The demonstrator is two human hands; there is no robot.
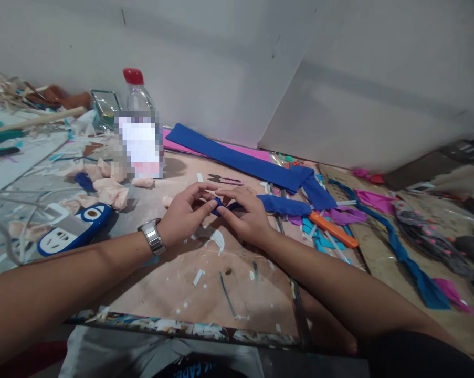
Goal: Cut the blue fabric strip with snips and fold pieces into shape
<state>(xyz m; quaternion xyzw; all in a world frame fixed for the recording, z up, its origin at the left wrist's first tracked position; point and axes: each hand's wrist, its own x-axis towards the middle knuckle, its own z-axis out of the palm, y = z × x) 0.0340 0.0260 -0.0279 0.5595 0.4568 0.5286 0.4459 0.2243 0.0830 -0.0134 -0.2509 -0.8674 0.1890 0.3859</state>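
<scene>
Both my hands meet over the middle of the table, their fingertips on a small bunched end of dark blue fabric point(218, 205). My left hand point(187, 212), with a metal watch on the wrist, pinches this end between thumb and fingers. From the other side, my right hand point(248, 215) pinches the same piece. A long blue fabric strip point(237, 157) runs from the back, folds over at the right, and comes back toward my right hand. Pink-handled thread snips point(225, 180) lie just beyond my fingers. How the fabric is folded between the fingertips is partly hidden.
A blue and white tool with a cord point(77, 228) lies left, near crumpled peach fabric pieces point(109, 193). A red-capped bottle point(140, 94) stands behind a blurred bright screen point(140, 149). An orange-handled cutter point(333, 229) lies right, among colourful scraps. Green-handled pliers point(4, 139) are far left.
</scene>
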